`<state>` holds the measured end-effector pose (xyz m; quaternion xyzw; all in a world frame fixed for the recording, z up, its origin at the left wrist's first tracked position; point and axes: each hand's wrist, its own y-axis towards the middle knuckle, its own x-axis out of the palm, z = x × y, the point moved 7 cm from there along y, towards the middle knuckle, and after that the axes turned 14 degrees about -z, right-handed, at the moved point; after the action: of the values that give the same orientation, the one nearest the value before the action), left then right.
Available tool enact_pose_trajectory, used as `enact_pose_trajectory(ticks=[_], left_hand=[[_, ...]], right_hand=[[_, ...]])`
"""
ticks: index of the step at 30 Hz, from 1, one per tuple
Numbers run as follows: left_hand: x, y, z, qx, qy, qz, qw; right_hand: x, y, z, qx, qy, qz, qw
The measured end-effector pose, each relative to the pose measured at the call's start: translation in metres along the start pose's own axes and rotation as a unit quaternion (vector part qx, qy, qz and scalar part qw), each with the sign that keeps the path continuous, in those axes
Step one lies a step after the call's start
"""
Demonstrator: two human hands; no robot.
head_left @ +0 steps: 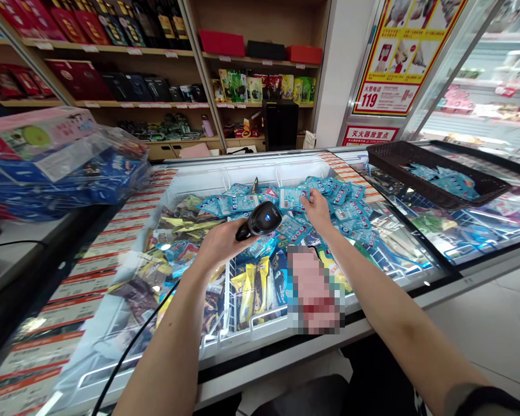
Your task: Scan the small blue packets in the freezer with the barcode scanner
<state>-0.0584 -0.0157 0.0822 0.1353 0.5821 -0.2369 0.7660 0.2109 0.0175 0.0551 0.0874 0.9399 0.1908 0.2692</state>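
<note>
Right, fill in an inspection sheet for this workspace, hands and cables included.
Surface: freezer's glass top, price labels down its left side.
Job's things: scanner; blue packets spread over the glass, others inside a brown basket.
Clutter: pixelated object near the front edge; plastic-wrapped stack at left.
Hands: left hand grips the scanner; right hand holds one packet.
Cables: black cable beside the left forearm.
Surroundings: stocked shelves; red-and-yellow notice.

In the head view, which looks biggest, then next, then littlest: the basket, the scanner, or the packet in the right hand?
1. Basket
2. Scanner
3. Packet in the right hand
</note>
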Motion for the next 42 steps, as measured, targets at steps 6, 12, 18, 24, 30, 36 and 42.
enact_pose_trajectory(ticks=[6,12,18,24,30,36,42], left_hand=[[-0.001,-0.001,-0.004,-0.023,-0.016,0.009,1.0],[-0.008,-0.005,-0.016,-0.079,-0.032,0.056,0.995],[-0.016,-0.01,-0.028,-0.128,-0.038,0.11,0.985],[-0.018,-0.011,-0.035,-0.133,-0.042,0.125,0.982],[-0.02,-0.012,-0.039,-0.146,-0.047,0.131,0.979],[-0.022,-0.013,-0.041,-0.147,-0.053,0.133,0.979],[-0.023,-0.013,-0.045,-0.147,-0.063,0.137,0.978]], right_hand=[[-0.001,-0.002,-0.001,0.001,-0.012,0.006,1.0],[-0.006,-0.006,-0.003,-0.009,-0.052,0.036,0.998],[-0.006,-0.008,-0.015,-0.056,-0.143,0.058,0.986],[-0.004,-0.013,-0.023,-0.041,-0.236,0.048,0.97],[-0.001,-0.017,-0.035,-0.017,-0.282,0.013,0.959],[0.023,-0.014,-0.051,-0.065,-0.263,-0.061,0.961],[0.067,-0.004,-0.067,-0.07,-0.269,-0.196,0.94]])
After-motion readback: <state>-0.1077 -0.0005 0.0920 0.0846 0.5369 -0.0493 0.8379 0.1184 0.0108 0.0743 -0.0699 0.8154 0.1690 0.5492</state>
